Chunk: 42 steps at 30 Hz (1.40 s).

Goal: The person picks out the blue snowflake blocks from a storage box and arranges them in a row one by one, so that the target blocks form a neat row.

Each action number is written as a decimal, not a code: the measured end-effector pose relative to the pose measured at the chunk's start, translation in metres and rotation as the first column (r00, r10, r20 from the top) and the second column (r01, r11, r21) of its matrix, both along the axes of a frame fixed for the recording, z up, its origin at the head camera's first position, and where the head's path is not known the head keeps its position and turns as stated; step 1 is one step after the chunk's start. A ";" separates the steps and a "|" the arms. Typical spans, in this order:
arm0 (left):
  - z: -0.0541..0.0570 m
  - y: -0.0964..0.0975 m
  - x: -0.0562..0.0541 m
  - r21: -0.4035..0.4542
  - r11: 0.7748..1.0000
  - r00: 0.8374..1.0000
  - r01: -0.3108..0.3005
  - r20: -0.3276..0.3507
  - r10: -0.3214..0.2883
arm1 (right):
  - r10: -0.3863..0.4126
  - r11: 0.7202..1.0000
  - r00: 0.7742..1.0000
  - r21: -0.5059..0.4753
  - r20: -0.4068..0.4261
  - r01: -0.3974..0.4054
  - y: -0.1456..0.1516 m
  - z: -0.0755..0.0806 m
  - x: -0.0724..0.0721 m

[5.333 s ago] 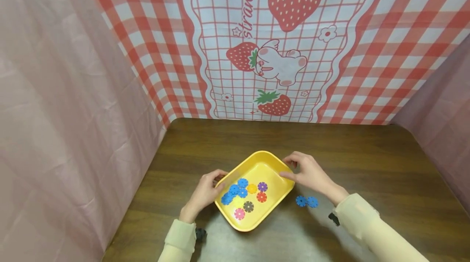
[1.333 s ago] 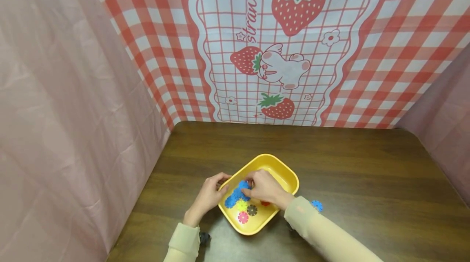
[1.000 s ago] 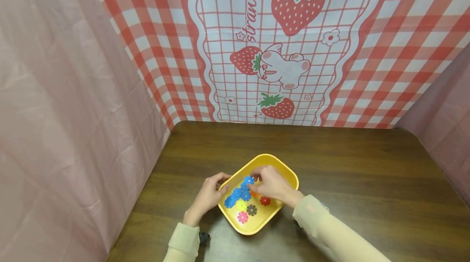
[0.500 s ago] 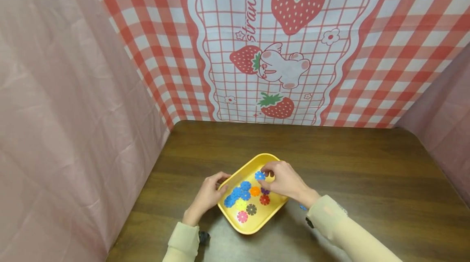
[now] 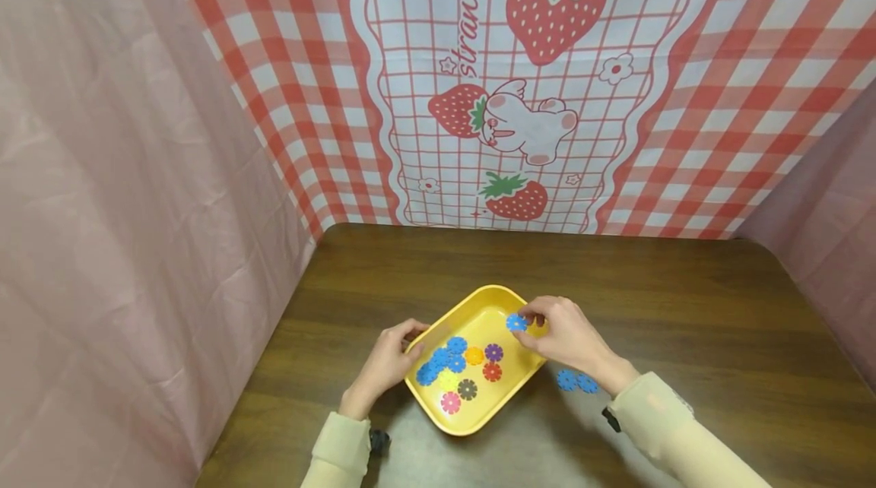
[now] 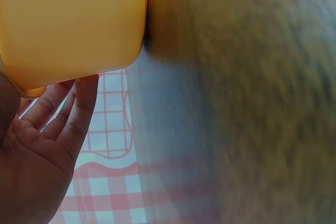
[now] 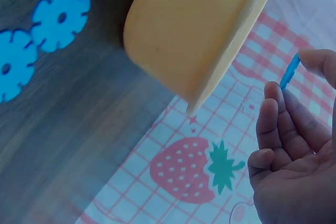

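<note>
Now, from the head view, the right grip (image 5: 571,336) pinches a flat blue notched disc (image 5: 515,322) between thumb and fingertips, over the right end of a yellow, round-cornered rectangular tray (image 5: 489,319). Across from it, the left grip (image 5: 383,359) clasps the tray's left side, thumb at the rim, fingers outside. Just right of the left grip lies a cluster of overlapping blue notched discs (image 5: 441,361); then, on toward the right grip, an orange disc (image 5: 474,356), a purple disc (image 5: 493,352) and a red disc (image 5: 492,372). Yellow, dark and pink discs sit nearer the wearer. Beside the right wrist, two loose blue discs (image 5: 566,379) rest on the brown wood-grain bench (image 5: 383,267).

Over to the left wrist: the fingers reach up against the tray's outside, a red-and-white checked cloth (image 6: 107,200) beyond them.

And the right wrist: the disc stands edge-on in the grip, apart from the tray wall, the other fingers bent below; well left of it, the loose pair lie side by side.
</note>
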State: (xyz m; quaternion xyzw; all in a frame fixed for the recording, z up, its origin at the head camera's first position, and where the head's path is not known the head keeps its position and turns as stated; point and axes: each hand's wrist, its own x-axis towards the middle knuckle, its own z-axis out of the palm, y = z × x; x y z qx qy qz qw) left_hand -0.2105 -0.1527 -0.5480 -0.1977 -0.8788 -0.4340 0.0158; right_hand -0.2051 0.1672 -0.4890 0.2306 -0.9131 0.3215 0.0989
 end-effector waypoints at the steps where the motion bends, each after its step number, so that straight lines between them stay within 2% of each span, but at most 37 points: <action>1: 0.000 0.000 0.000 -0.001 1.000 1.000 -0.001 0.004 0.001 | -0.005 1.000 1.000 -0.001 -0.007 0.005 0.003 0.000 0.001; 11: -0.001 -0.001 0.000 0.007 1.000 1.000 0.010 -0.025 -0.010 | -0.043 0.999 0.994 0.026 -0.104 0.046 0.036 -0.004 0.014; 20: 0.000 0.000 -0.001 0.000 1.000 1.000 0.004 -0.013 -0.004 | -0.015 1.000 0.978 0.012 -0.208 0.018 0.074 -0.019 0.022; 29: -0.001 0.000 -0.001 0.033 0.999 1.000 0.009 -0.027 -0.008 | -0.064 0.997 0.980 0.027 -0.191 0.070 0.103 -0.043 0.037; 36: -0.002 -0.001 -0.002 0.044 0.999 1.000 0.009 -0.019 -0.008 | -0.025 0.999 0.977 0.017 -0.213 0.030 0.117 -0.063 0.043; 42: -0.003 0.000 -0.001 0.045 0.999 1.000 0.012 -0.004 -0.012 | -0.031 0.999 0.977 0.029 -0.210 0.038 0.125 -0.073 0.049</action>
